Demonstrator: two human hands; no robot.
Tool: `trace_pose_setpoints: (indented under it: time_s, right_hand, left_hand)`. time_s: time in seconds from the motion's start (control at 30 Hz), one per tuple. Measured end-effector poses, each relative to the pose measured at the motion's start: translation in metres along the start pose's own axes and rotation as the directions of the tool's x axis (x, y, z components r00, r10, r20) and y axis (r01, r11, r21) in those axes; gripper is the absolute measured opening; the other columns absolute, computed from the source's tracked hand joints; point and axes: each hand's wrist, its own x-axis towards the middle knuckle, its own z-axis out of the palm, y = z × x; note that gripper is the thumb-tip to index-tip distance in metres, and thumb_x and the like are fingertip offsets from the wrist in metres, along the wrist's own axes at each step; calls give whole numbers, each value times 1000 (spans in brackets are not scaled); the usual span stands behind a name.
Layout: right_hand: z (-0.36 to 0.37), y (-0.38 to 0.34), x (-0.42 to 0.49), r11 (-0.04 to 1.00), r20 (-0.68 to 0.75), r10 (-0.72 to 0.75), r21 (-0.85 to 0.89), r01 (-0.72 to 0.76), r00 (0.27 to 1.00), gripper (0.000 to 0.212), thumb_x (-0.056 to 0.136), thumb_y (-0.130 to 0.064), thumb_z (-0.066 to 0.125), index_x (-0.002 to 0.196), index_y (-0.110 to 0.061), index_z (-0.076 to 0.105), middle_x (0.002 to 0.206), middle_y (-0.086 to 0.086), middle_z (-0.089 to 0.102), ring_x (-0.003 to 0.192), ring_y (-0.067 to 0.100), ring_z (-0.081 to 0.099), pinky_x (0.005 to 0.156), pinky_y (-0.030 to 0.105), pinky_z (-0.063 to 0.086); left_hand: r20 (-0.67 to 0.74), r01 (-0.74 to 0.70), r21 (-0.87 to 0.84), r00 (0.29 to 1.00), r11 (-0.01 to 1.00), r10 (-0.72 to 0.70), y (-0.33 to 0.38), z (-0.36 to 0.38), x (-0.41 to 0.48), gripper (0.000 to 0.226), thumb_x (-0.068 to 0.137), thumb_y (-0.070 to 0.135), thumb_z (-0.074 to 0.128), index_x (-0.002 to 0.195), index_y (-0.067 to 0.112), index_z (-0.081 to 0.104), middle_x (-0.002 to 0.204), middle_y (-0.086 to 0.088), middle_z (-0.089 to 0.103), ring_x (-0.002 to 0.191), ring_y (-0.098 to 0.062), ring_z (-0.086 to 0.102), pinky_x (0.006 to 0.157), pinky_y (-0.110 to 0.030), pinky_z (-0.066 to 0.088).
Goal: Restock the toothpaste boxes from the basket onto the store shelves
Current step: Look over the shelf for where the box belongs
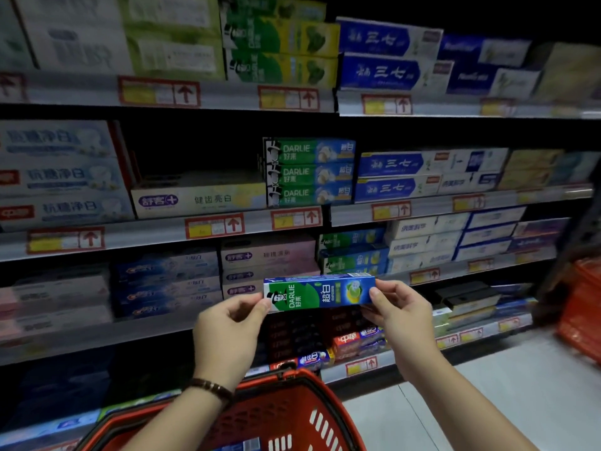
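Observation:
A green and blue Darlie toothpaste box (320, 292) is held level in front of the lower shelves. My left hand (229, 333) pinches its left end and my right hand (401, 315) pinches its right end. Below my arms sits the red plastic basket (292, 415), with the corner of a blue box showing at its bottom. Matching green and blue Darlie boxes (353, 253) are stacked on the shelf just above and right of the held box. A stack of three Darlie boxes (310, 172) stands on the middle shelf.
Shelves (146, 237) full of toothpaste boxes fill the view, with red and yellow price tags on their edges. A dark gap (195, 154) opens on the middle shelf left of the Darlie stack. A second red basket (582, 310) is at the right edge above the pale floor.

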Motion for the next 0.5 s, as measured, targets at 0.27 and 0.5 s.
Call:
trace_pose_setpoints:
  time_s: [0.27, 0.5]
  right_hand:
    - [-1, 17, 66, 999, -125, -47, 10, 49, 991, 14, 100, -7, 71, 103, -18, 78, 99, 6, 79, 96, 23, 78, 88, 42, 64]
    - [-3, 26, 115, 995, -208, -81, 40, 91, 975, 17, 99, -11, 73, 99, -27, 79, 94, -3, 80, 91, 14, 78, 82, 38, 64]
  left_hand:
    - [-43, -54, 82, 997, 995, 58, 1, 56, 35, 4, 86, 28, 84, 90, 29, 83, 84, 20, 77, 84, 5, 69, 83, -24, 57]
    - [-45, -47, 102, 998, 994, 52, -3, 103, 66, 3, 87, 30, 83, 90, 32, 83, 83, 20, 77, 85, 2, 71, 83, -26, 58]
